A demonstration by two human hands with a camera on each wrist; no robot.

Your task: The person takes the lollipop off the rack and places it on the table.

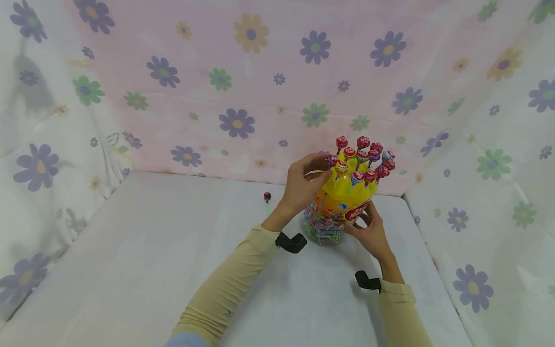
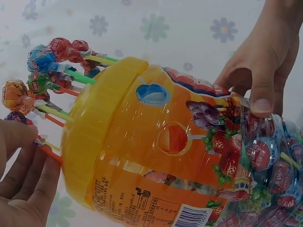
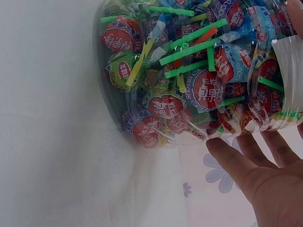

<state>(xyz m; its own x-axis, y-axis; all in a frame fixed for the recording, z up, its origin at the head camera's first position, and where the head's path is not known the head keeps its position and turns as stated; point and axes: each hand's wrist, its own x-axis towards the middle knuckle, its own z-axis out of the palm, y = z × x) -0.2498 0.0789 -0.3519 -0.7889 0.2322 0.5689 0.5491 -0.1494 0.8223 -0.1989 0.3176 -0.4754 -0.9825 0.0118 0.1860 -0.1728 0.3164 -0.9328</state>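
Observation:
A clear plastic candy jar (image 1: 336,207) with a yellow lid (image 1: 347,187) stands on the table, tilted slightly. Wrapped lollipops stick out all over the lid, and many more fill the jar's body (image 3: 165,90). At the lid's left edge my left hand (image 1: 303,182) pinches a purple-wrapped lollipop (image 2: 17,116) between thumb and fingers, its orange stick reaching the lid. My right hand (image 1: 372,233) holds the lower right side of the jar, thumb (image 2: 261,97) on the near side and fingers (image 3: 232,156) spread around the wall.
A single red-wrapped lollipop (image 1: 267,196) lies on the white tabletop (image 1: 173,250), left of the jar. Flower-printed cloth (image 1: 208,96) hangs behind the table and along both sides. Black wrist-worn pieces (image 1: 291,243) sit at both cuffs.

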